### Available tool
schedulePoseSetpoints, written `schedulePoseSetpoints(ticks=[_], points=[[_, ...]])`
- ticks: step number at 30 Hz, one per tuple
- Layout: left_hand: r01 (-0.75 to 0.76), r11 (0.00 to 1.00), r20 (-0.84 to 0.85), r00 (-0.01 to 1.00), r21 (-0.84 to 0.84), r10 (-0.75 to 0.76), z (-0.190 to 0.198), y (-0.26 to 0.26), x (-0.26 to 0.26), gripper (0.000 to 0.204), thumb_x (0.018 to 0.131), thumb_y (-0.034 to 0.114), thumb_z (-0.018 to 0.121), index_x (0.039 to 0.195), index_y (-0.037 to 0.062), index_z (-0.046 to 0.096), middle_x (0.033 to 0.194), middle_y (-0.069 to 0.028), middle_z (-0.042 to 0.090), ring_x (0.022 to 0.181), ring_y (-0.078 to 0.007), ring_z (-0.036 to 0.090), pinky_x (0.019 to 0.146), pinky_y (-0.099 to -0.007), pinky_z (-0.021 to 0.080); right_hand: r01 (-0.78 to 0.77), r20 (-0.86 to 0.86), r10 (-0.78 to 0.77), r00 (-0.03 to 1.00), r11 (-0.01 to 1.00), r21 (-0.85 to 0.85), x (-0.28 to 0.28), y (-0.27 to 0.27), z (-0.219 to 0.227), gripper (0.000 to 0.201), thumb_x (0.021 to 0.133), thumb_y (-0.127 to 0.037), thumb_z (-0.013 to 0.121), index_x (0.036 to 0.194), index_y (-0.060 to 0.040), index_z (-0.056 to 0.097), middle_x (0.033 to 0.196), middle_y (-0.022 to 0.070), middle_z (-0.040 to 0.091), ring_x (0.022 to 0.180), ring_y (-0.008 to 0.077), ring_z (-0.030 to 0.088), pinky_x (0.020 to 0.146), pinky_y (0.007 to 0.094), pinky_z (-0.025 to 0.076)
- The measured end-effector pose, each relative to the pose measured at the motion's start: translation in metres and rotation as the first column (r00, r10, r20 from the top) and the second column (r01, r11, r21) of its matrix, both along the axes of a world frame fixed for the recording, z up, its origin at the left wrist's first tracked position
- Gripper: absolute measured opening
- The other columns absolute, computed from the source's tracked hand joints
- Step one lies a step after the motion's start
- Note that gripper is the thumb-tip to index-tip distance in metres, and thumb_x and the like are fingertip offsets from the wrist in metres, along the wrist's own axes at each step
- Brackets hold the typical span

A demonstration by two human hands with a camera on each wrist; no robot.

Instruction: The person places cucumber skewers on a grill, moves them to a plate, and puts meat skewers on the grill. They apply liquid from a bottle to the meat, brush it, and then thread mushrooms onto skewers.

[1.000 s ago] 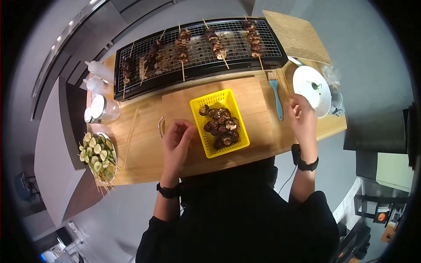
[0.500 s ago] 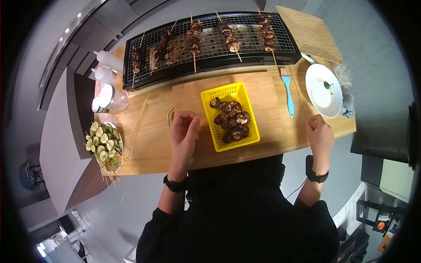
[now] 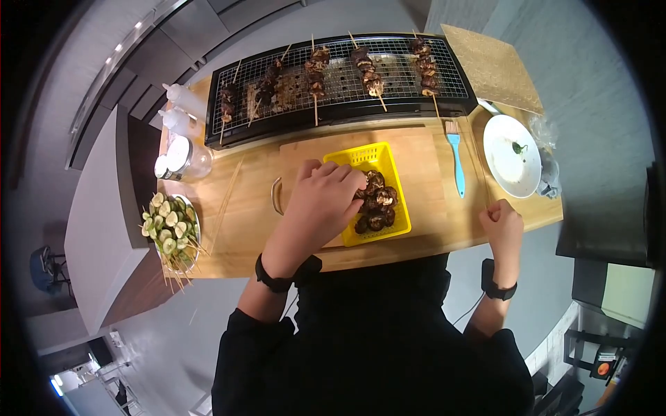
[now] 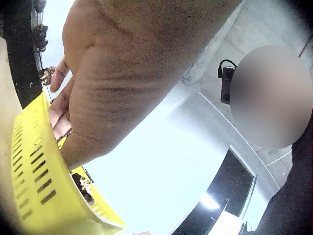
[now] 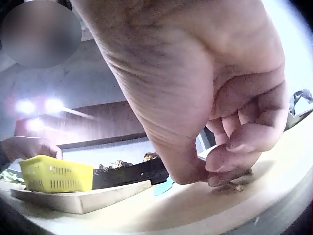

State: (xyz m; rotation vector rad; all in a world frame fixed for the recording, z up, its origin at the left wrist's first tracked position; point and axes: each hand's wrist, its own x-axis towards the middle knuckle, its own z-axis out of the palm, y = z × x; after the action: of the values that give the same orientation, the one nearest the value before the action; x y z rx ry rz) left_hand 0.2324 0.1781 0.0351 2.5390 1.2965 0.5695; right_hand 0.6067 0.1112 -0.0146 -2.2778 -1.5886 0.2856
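My left hand (image 3: 322, 201) reaches over the near-left rim of a yellow plastic basket (image 3: 399, 197). Its thumb and fingers curl round a dark browned mushroom inside, mostly covered by the hand. Beside them lie several more browned mushrooms (image 3: 378, 202). The basket rests on a wooden cutting board (image 3: 424, 173). At the table's right front edge, my right hand (image 3: 505, 227) has thumb and fingertips pinched together at the near end of thin bamboo skewers (image 3: 479, 161). Small brown stick tips (image 5: 238, 187) show under those fingertips in the right wrist view.
Behind the board stands a black grill (image 3: 277, 136) with several loaded skewers (image 3: 316, 69) across its mesh. A blue basting brush (image 3: 457, 170) and a white dish (image 3: 510, 173) lie right. Skewered vegetable slices (image 3: 170, 225), squeeze bottles (image 3: 184, 100) and a jar (image 3: 200, 163) stand left.
My left hand has moved right from beside the basket and into it, among the mushrooms. My right hand has come back from near the white dish to the front edge, fingers drawn together.
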Motion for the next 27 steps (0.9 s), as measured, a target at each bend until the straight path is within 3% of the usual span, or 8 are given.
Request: schedulePoseSetpoints(ticks=[2, 6, 11, 18, 21, 23, 27], points=[[0.020, 1.000, -0.003, 1.000, -0.008, -0.020, -0.002, 0.004, 0.000, 0.019, 0.084, 0.019, 0.077, 0.093, 0.0125, 0.063, 0.091, -0.0047, 0.069, 0.096, -0.0268, 0.065, 0.098, -0.0436, 0.042, 0.010, -0.055, -0.010, 0.998, 1.000, 0.005, 0.001, -0.004, 0.004, 0.016, 0.082, -0.010, 0.073, 0.090, 0.0020, 0.068, 0.061, 0.0148, 0.064, 0.056, 0.0271, 0.063, 0.058, 0.0360, 0.050], [0.063, 0.997, -0.047, 0.997, -0.055, -0.065, -0.002, 0.008, -0.001, 0.019, 0.084, 0.019, 0.077, 0.091, 0.0124, 0.061, 0.088, -0.0054, 0.069, 0.091, -0.0280, 0.066, 0.095, -0.0432, 0.043, -0.004, -0.349, 0.029, 0.937, 0.997, 0.072, -0.002, -0.004, 0.011, 0.009, 0.083, 0.000, 0.069, 0.090, 0.0026, 0.064, 0.065, 0.0059, 0.064, 0.059, 0.0118, 0.059, 0.058, 0.0272, 0.046], [0.082, 0.994, -0.022, 0.996, -0.076, -0.084, -0.006, 0.012, -0.002, 0.020, 0.083, 0.019, 0.079, 0.090, 0.0125, 0.061, 0.086, -0.0045, 0.068, 0.090, -0.0283, 0.067, 0.095, -0.0441, 0.044, -0.112, -0.699, 0.252, 0.670, 0.964, 0.240, -0.016, 0.021, 0.012, 0.016, 0.084, 0.010, 0.064, 0.096, -0.0010, 0.061, 0.081, -0.0049, 0.058, 0.068, 0.0027, 0.056, 0.059, 0.0192, 0.043], [0.074, 0.977, 0.001, 0.997, -0.201, -0.075, 0.005, 0.016, -0.008, 0.022, 0.080, 0.020, 0.082, 0.088, 0.0121, 0.064, 0.091, -0.0036, 0.071, 0.090, -0.0286, 0.067, 0.095, -0.0424, 0.046, -0.340, -0.848, 0.402, 0.346, 0.896, 0.286, -0.053, 0.093, 0.040, 0.015, 0.090, 0.011, 0.062, 0.095, -0.0035, 0.059, 0.082, -0.0043, 0.060, 0.066, 0.0001, 0.050, 0.055, 0.0185, 0.037], [0.013, 0.993, 0.206, 0.978, -0.117, 0.011, 0.012, 0.025, -0.011, 0.023, 0.078, 0.017, 0.084, 0.087, 0.0096, 0.064, 0.092, -0.0065, 0.070, 0.087, -0.0304, 0.067, 0.090, -0.0419, 0.049, -0.435, -0.830, 0.498, 0.251, 0.824, 0.363, -0.064, 0.123, 0.039, 0.015, 0.090, 0.010, 0.063, 0.095, -0.0041, 0.059, 0.082, -0.0036, 0.061, 0.065, 0.0008, 0.052, 0.055, 0.0184, 0.039], [-0.012, 0.996, 0.399, 0.916, -0.087, 0.046, 0.015, 0.043, -0.012, 0.026, 0.077, 0.011, 0.086, 0.092, 0.0078, 0.065, 0.096, -0.0064, 0.070, 0.089, -0.0273, 0.069, 0.088, -0.0396, 0.051, -0.472, -0.865, 0.466, 0.188, 0.815, 0.337, -0.074, 0.132, 0.051, 0.014, 0.092, 0.009, 0.061, 0.096, -0.0047, 0.059, 0.086, 0.0014, 0.066, 0.066, 0.0029, 0.057, 0.056, 0.0185, 0.044], [-0.086, 0.980, 0.734, 0.651, -0.182, 0.193, 0.004, 0.067, -0.015, 0.035, 0.076, 0.000, 0.087, 0.103, 0.0046, 0.065, 0.104, -0.0059, 0.071, 0.097, -0.0188, 0.070, 0.089, -0.0333, 0.052, -0.556, -0.901, 0.431, 0.049, 0.761, 0.334, -0.080, 0.152, 0.046, 0.013, 0.093, 0.007, 0.058, 0.097, -0.0047, 0.057, 0.091, 0.0075, 0.070, 0.066, 0.0054, 0.061, 0.057, 0.0188, 0.048]])
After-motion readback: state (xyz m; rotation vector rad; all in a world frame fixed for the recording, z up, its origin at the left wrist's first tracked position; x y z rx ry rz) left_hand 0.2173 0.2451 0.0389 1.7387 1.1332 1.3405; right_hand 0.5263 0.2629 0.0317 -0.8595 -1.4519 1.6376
